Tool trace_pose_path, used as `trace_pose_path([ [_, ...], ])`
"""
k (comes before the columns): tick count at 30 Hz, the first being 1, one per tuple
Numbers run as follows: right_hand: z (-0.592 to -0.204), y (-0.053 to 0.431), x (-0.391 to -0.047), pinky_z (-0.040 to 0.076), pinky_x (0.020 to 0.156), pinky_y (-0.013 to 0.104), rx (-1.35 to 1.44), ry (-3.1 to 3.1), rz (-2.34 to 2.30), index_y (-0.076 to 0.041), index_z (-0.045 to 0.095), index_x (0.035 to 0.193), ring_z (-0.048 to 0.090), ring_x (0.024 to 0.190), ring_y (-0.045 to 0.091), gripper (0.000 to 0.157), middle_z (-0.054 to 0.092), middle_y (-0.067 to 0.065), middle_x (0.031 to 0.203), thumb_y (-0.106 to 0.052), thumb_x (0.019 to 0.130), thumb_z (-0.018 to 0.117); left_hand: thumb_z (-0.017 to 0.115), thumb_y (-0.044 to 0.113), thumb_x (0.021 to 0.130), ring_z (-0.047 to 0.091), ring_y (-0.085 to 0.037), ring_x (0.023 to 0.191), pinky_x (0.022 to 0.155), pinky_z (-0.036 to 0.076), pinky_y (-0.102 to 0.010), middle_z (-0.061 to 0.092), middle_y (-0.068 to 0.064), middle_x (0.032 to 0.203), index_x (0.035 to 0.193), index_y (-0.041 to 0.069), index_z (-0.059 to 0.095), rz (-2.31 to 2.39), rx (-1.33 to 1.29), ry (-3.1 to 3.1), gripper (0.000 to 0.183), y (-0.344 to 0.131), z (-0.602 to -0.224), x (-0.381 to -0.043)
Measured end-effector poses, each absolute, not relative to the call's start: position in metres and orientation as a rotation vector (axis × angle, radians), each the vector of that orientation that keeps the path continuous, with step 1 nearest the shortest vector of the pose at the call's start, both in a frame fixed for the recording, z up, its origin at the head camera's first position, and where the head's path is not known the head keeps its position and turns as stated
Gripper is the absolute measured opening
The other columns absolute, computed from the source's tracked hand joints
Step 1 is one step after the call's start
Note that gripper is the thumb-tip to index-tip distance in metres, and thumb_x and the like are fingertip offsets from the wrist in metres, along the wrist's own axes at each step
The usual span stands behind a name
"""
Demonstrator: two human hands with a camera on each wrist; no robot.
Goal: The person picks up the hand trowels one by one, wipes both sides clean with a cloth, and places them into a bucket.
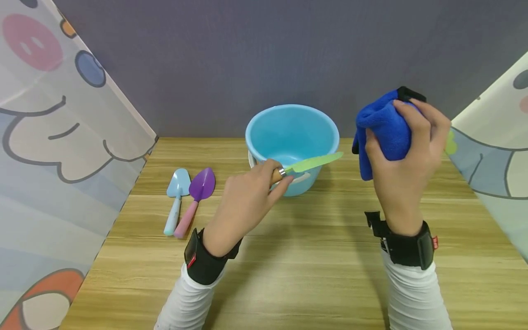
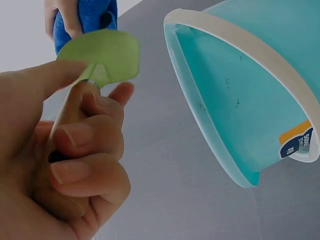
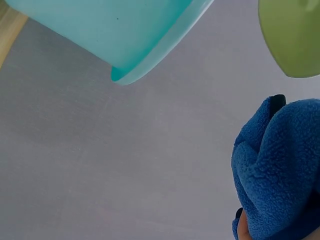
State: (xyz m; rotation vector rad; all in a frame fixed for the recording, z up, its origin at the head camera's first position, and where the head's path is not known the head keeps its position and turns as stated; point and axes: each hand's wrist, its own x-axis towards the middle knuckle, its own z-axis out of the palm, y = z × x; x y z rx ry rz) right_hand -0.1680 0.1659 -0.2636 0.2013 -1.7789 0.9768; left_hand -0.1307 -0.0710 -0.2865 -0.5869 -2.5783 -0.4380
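Observation:
My left hand (image 1: 249,197) grips a small garden trowel by its wooden handle (image 2: 70,107). The trowel's green blade (image 1: 315,162) points right, in front of the light blue bucket (image 1: 330,137) in the head view. Curled fingers (image 2: 85,170) wrap the handle in the left wrist view. On the right, my right hand (image 1: 412,160) holds a bunched blue cloth (image 1: 387,128) with black edging, raised beside the bucket. The cloth and the trowel blade are apart. In the right wrist view most of the right hand is hidden behind the cloth (image 3: 280,170).
Two more trowels lie side by side on the wooden table (image 1: 321,284) at the left: one light blue (image 1: 178,183), one purple (image 1: 202,184) with a pink handle. A grey wall (image 1: 206,59) rises behind the bucket. Cartoon-printed panels (image 1: 74,151) flank the table.

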Motion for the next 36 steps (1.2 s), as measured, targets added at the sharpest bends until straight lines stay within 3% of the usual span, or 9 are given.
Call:
trace_pose_path([
  [5,-0.263,0.168,-0.169,0.04,0.107,0.035,0.185,-1.744,0.985,-0.002,0.064,0.115,0.049,0.122,0.017,0.041,0.053,0.002,0.13,-0.021,0.079,0.072,0.051,0.034,0.099,0.046,-0.012,0.054,0.039,0.032,-0.026,0.058,0.0,0.079,0.093,0.011,0.059,-0.482,-0.563,-2.571,0.025,-0.073,-0.285,-0.13],
  [11,-0.26,0.168,-0.171,0.04,0.106,0.032,0.171,-1.637,1.005,0.004,0.062,0.111,0.051,0.12,0.018,0.045,0.055,0.002,0.127,-0.022,0.076,0.073,0.051,0.032,0.099,0.048,-0.015,0.053,0.036,0.039,-0.031,0.063,-0.005,0.085,0.106,0.006,0.06,-0.434,-0.555,-2.535,0.029,-0.074,-0.283,-0.132],
  [19,-0.253,0.158,-0.162,0.04,0.105,0.032,0.162,-1.568,1.016,0.008,0.061,0.107,0.052,0.117,0.018,0.05,0.059,0.006,0.123,-0.024,0.071,0.074,0.055,0.036,0.096,0.041,-0.012,0.046,0.036,0.025,-0.023,0.048,0.002,0.063,0.105,0.008,0.056,-0.434,-0.628,-2.515,0.029,-0.077,-0.281,-0.132],
  [23,-0.257,0.154,-0.161,0.041,0.105,0.032,0.187,-1.571,0.995,0.004,0.062,0.105,0.052,0.118,0.018,0.05,0.061,0.011,0.123,-0.028,0.069,0.073,0.057,0.037,0.095,0.042,-0.012,0.046,0.036,0.027,-0.024,0.05,0.002,0.06,0.107,0.007,0.058,-0.444,-0.603,-2.536,0.032,-0.076,-0.281,-0.132],
  [30,-0.265,0.135,-0.153,0.045,0.104,0.044,0.384,-1.536,1.015,-0.005,0.064,0.102,0.054,0.118,0.028,0.046,0.062,0.023,0.119,-0.032,0.067,0.076,0.059,0.04,0.094,0.043,-0.01,0.048,0.037,0.03,-0.024,0.052,0.004,0.065,0.104,0.009,0.061,-0.435,-0.583,-2.556,0.032,-0.075,-0.282,-0.133],
  [36,-0.276,0.117,-0.147,0.047,0.097,0.057,0.678,-1.592,0.993,-0.013,0.067,0.106,0.054,0.113,0.042,0.04,0.06,0.027,0.117,-0.035,0.074,0.077,0.061,0.036,0.093,0.044,-0.01,0.05,0.038,0.035,-0.027,0.049,0.004,0.068,0.093,0.012,0.06,-0.407,-0.636,-2.492,0.025,-0.076,-0.285,-0.133],
])
